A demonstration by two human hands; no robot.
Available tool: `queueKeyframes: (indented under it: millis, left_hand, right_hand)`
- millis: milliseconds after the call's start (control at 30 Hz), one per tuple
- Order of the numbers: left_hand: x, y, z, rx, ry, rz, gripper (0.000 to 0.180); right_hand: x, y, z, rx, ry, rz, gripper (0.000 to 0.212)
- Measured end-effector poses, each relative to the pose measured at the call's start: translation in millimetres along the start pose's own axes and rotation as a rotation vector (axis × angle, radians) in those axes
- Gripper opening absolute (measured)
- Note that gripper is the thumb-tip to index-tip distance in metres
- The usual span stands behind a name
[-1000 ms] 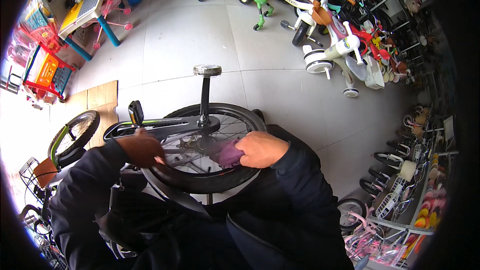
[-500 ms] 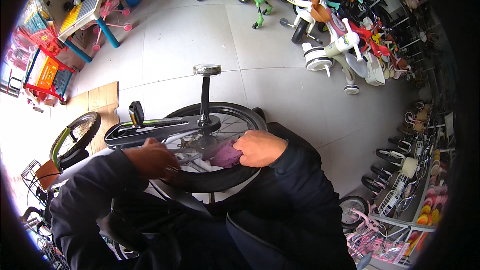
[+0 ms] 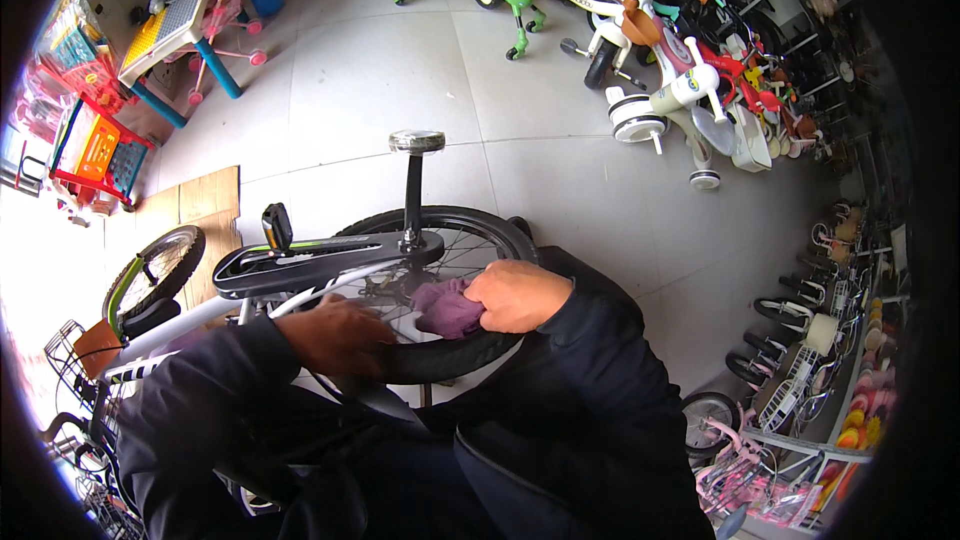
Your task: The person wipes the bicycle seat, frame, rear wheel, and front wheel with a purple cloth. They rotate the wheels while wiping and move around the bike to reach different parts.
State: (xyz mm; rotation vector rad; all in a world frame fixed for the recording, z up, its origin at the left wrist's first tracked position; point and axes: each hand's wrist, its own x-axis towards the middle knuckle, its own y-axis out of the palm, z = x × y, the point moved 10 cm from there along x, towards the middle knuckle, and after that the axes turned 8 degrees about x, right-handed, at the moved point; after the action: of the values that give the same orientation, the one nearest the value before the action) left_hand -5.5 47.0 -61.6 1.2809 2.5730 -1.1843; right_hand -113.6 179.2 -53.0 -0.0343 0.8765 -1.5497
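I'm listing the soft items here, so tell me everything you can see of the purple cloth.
The purple cloth looks like soft, matte fabric, bunched into a creased wad, so its full shape cannot be told. The right hand grips it at its right end, covering part of it. It shows over the bicycle wheel, beside the black tire; contact with the spokes is unclear.
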Motion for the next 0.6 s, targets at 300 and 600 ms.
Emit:
queueKeyframes:
  millis: [300,600]
  left_hand:
    - [-9,-24,28,-0.270,-0.213,-0.118,0.032]
    - [-6,-5,10,-0.002,-0.112,0.142,0.039]
  right_hand:
    - [6,11,4,0.006,-0.039,0.047,0.015]
    - [-1,-3,-17,-0.090,0.024,-0.052,0.010]
